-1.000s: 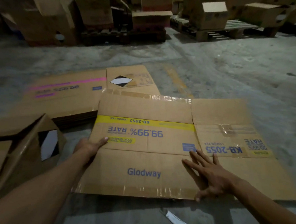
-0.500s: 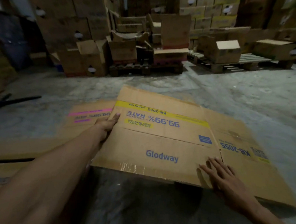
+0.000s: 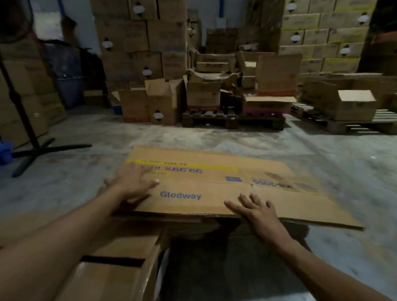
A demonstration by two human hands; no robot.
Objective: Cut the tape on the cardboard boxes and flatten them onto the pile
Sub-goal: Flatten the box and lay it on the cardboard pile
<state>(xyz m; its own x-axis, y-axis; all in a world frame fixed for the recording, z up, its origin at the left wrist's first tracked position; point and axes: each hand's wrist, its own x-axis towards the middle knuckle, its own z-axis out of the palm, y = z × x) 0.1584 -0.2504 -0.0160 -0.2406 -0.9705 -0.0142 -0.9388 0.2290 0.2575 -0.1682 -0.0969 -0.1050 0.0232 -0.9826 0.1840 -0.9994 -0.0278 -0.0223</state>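
Now both hands — left hand (image 3: 134,183), right hand (image 3: 256,209) — flat, fingers spread, on the flattened box (image 3: 213,186).

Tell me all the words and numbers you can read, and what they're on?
"Glodway": blue, on the flat box under both hands.
"99.99%": blue, upside down, same box, below its yellow stripe.
"KB-2055" or close: upside down on that box's right panel, blurred, not sure.
Small print on the yellow stripe: too blurred to read.
Diamond signs on the boxes behind: black and white, no words readable.
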